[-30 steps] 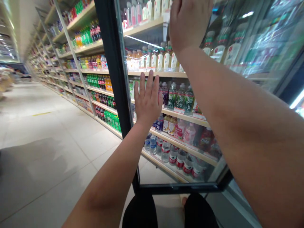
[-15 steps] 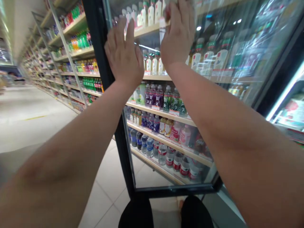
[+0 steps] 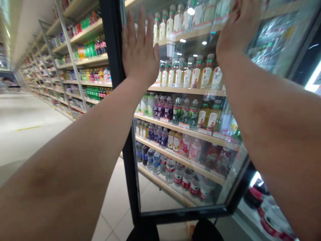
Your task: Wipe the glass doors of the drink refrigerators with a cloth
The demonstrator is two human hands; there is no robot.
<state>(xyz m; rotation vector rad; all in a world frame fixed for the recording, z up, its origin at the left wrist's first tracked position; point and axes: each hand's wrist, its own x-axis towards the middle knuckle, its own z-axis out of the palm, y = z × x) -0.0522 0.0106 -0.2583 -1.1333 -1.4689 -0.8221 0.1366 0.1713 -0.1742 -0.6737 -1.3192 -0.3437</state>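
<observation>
My left hand lies flat with fingers spread on the glass door, beside the upright black door frame. My right hand is raised against the upper right of the same glass. Its fingers curl and are partly cut off by the top edge, so anything in them is hidden. Rows of drink bottles on shelves show through the pane, some with white labels and green caps, others purple, green or pink. The door stands ajar, its lower edge just above my knees.
Long store shelves of bottled drinks run back on the left along a pale tiled floor. My dark-clad knees are under the door. At lower right, large bottles stand in the lit cooler interior.
My right hand has slid to the right across the glass, away from the left hand. My left hand stays flat near the frame. The view has shifted slightly.
</observation>
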